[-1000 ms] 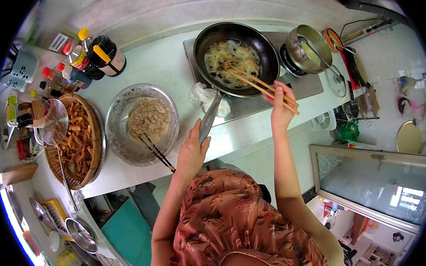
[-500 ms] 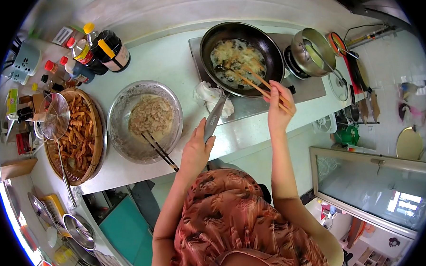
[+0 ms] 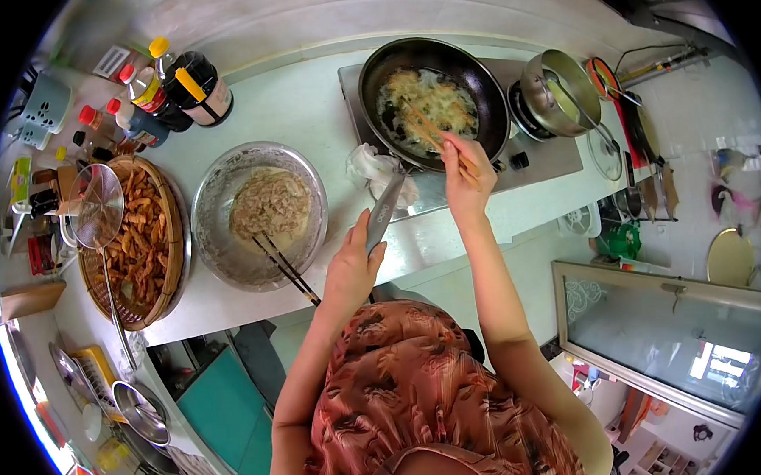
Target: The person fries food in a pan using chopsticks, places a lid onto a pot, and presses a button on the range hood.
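My left hand [image 3: 355, 260] is closed round the grey handle of the black frying pan [image 3: 494, 105], which rests on the stove. Light golden pieces of food [image 3: 430, 108] lie in bubbling oil inside it. Wooden chopsticks [image 3: 427, 127] are gripped in my right hand [image 3: 467, 171], their tips down among the pieces. Left of the pan stands a metal bowl [image 3: 214, 255] of pale battered food [image 3: 269, 204], with dark chopsticks [image 3: 286, 270] leaning over its rim. A white cloth [image 3: 370, 164] sits beside the pan handle.
At the left, a wicker basket [image 3: 180, 246] holds browned fried pieces, with a wire skimmer [image 3: 97, 206] over it. Sauce bottles [image 3: 196, 88] stand behind. Right of the pan are a metal pot [image 3: 558, 93] with a ladle and a glass lid [image 3: 603, 156].
My right hand has moved left and slightly down, and its chopsticks now reach further left in the pan. In the view, pan, bowl and left hand have shifted slightly right since the earliest frame.
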Motion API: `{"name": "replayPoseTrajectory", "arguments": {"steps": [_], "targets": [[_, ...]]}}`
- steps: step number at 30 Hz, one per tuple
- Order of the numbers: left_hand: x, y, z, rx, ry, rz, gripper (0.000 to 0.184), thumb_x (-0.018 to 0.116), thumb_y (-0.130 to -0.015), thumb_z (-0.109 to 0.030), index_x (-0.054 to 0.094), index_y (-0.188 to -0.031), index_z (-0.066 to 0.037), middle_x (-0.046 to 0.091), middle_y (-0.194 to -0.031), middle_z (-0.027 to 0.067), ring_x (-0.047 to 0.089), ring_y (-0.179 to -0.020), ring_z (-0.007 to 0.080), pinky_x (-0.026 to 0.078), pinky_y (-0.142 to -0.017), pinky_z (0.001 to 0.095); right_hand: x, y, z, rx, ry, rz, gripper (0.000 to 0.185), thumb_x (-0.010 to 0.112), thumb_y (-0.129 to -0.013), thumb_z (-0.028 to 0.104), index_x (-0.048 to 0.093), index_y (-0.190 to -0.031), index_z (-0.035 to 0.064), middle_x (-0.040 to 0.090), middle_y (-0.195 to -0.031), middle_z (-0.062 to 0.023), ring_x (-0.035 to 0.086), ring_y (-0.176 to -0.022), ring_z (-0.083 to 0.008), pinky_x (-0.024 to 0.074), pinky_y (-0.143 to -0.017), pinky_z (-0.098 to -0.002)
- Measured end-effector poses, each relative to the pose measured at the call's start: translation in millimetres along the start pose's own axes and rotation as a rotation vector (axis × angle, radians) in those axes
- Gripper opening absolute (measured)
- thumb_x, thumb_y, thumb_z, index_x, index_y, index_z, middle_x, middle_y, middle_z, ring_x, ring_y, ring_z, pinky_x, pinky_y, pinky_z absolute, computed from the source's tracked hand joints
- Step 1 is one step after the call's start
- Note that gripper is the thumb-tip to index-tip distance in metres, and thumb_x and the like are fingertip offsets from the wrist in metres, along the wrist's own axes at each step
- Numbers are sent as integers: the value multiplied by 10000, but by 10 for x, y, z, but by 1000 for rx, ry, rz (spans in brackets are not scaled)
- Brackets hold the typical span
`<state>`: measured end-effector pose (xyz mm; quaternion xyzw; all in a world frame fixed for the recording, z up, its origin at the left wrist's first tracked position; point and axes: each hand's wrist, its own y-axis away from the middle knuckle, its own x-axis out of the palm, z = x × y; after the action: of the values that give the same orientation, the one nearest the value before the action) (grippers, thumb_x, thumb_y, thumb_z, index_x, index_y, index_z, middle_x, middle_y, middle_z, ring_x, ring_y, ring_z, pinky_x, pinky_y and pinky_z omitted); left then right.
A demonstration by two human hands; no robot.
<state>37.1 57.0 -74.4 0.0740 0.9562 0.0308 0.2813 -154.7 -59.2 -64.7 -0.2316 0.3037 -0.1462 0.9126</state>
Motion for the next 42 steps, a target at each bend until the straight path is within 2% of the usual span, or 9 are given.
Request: {"name": "replayPoseTrajectory", "arguments": {"steps": [5, 10, 17, 23, 27, 30, 33, 37, 42], "targets": [[10, -1, 5, 4, 8, -11, 560, 554, -901, -210, 330, -1377, -20, 540, -1173, 247, 587, -906, 430, 483, -766, 463, -72, 17, -159, 64, -109, -108, 164, 567, -925, 95, 650, -992, -30, 627, -934, -93, 634, -780, -146, 587, -658, -260], [1, 4, -9, 4, 4, -15, 553, 555, -900, -203, 334, -1372, -17, 542, -1163, 245, 587, -904, 429, 482, -764, 464, -292, -48, -310, 325, -417, -318, 247, 548, -940, 148, 594, -1047, -70, 608, -991, -154, 661, -804, -222, 601, -670, -300], [5, 6, -20, 14, 4, -30, 549, 556, -900, -194, 338, -1371, -14, 544, -1158, 243, 586, -898, 429, 481, -756, 463, -631, 19, -515, 647, -659, -497, 290, 563, -932, 177, 548, -1090, -65, 593, -995, -137, 670, -792, -258, 596, -694, -295], [-3, 6, -35, 4, 5, -18, 546, 558, -901, -185, 342, -1370, -9, 549, -1151, 245, 579, -927, 433, 475, -777, 450, -800, -3, -568, 435, -485, -463, 245, 556, -933, 151, 575, -1082, -42, 614, -965, -133, 658, -805, -219, 579, -691, -283], [-6, 6, -71, -6, 8, -3, 547, 560, -899, -163, 338, -1372, 0, 545, -1150, 275, 568, -977, 435, 465, -807, 438, -658, -90, -638, 365, -275, -358, 203, 579, -923, 152, 641, -1046, 2, 642, -945, -70, 634, -797, -135, 550, -704, -252], [-8, -5, -62, 14, 18, -5, 557, 572, -892, -151, 335, -1372, 4, 539, -1147, 299, 566, -993, 438, 461, -816, 438, -534, -81, -510, 356, -343, -260, 186, 592, -916, 145, 658, -1039, 22, 644, -951, -52, 622, -793, -114, 533, -699, -238], [-24, 2, -52, 41, 5, -1, 575, 589, -882, -146, 332, -1371, 12, 535, -1155, 309, 563, -1007, 441, 460, -828, 434, -584, -166, -299, 402, -360, -264, 188, 585, -921, 137, 653, -1040, 8, 640, -979, -68, 634, -805, -121, 544, -682, -233], [-38, -19, -69, 66, -35, 4, 596, 605, -871, -141, 328, -1368, 33, 524, -1187, 309, 550, -1053, 438, 453, -866, 420, -484, -413, -479, 228, -272, -254, 191, 609, -907, 142, 660, -1027, 3, 657, -946, -62, 630, -792, -107, 530, -680, -222], [-44, -21, -57, 79, -60, 22, 598, 600, -873, -139, 323, -1369, 48, 512, -1216, 308, 532, -1099, 426, 439, -902, 410, -182, -638, -507, 140, -241, -223, 112, 665, -828, 90, 679, -912, 18, 673, -801, -64, 632, -726, -131, 484, -673, -232]]}}
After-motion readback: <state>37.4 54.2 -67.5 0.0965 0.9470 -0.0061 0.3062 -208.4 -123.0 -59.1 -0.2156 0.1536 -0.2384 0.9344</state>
